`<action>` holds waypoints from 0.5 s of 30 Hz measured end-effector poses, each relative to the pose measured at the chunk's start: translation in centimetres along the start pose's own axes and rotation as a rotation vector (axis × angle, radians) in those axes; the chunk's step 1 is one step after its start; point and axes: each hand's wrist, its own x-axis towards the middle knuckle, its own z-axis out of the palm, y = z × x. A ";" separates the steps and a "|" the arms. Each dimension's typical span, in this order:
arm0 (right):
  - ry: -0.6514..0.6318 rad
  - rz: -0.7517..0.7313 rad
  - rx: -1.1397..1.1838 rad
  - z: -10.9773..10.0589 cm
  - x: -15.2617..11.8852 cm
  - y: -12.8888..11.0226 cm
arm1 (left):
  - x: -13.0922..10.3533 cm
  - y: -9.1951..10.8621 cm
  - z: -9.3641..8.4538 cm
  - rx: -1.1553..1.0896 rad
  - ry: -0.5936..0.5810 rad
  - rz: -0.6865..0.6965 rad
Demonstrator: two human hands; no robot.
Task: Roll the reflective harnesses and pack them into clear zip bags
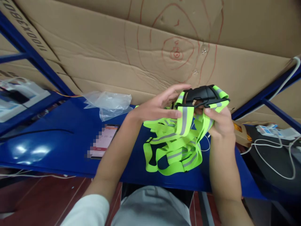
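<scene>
Nearest, lower frame: the person's two forearms are rising from the bottom edge toward the middle, above a grey lap and a white sleeve at lower left.
Worktop (58,144): a glossy blue surface is spanning the middle band of the frame, carrying everything below the hands.
Reflective strap vest (175,147): a bundle of neon-yellow webbing with grey reflective stripes is hanging in loops from the hands, its lower loops resting on the worktop at centre, just right of middle.
Left hand (156,106): it is lying mostly flat with fingers spread, palm pressing the upper straps from the left side of the bundle; not closed into a grip.
Right hand (219,122): it is pinching the straps just under the buckle, fingers curled around the webbing from the right.
Black buckle (203,94): it is sitting at the top of the bundle, between the two hands, its long axis running left to right; the right hand is the nearer, touching just below it.
Key relation: the vest is hanging downward from the buckle, with both hands at its top end.
Phone (103,141): it is lying flat on the worktop, left of the left forearm.
Clear plastic bag (109,103): it is lying crumpled, farther back, centre-left.
Cardboard sheet (141,47): it is filling the upper frame, behind everything.
White cables (270,157): they are trailing at the right edge.
</scene>
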 end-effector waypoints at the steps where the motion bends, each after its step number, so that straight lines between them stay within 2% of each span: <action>1: -0.004 -0.003 0.030 0.0 0.1 0.1 | 0.2 -0.1 0.3 -0.035 -0.028 0.023; 3: -0.014 0.007 0.054 0.2 0.2 0.5 | 0.6 -0.7 1.0 -0.078 -0.011 0.054; 7: -0.015 0.027 -0.024 0.5 0.5 0.9 | 1.7 -2.5 2.2 -0.077 0.186 0.006; 9: -0.013 0.029 -0.040 0.4 0.6 0.9 | 2.2 -3.2 2.6 -0.201 0.232 -0.026; 12: -0.048 0.079 -0.026 0.2 1.0 0.6 | 2.6 -3.4 3.1 -0.485 0.238 -0.080; 15: -0.033 0.090 -0.065 -0.1 1.4 0.2 | 2.4 -3.1 3.6 -0.549 0.181 -0.159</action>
